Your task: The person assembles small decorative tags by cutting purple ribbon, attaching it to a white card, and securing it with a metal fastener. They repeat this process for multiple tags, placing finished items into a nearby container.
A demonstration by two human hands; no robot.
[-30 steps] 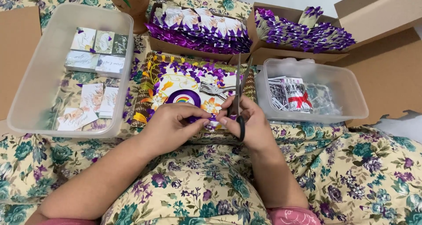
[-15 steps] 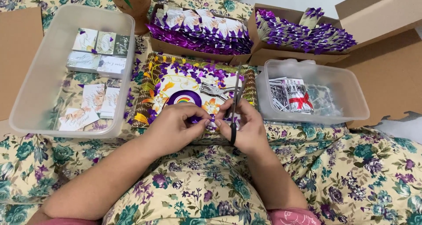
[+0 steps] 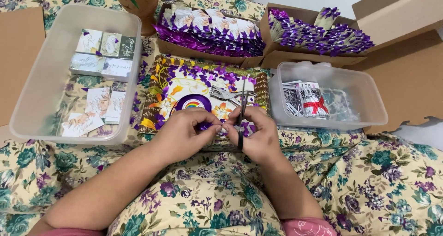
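Purple ribbon (image 3: 206, 125) between left hand (image 3: 187, 132), right hand (image 3: 256, 137)

brown boxes (image 3: 277, 58) of purple-ribboned packets (image 3: 318, 33), clear tubs (image 3: 332, 120) holding cards (image 3: 104, 54)

Your 2 forearms are bare to the elbow. Pink sleeves with a pale printed pattern end above each elbow. Your left hand (image 3: 187, 132) and right hand (image 3: 258, 134) carry no rings or gloves.

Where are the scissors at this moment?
In the head view, the scissors are just right of centre, held in the right hand with blades pointing away over the patterned tray, close beside the left hand.
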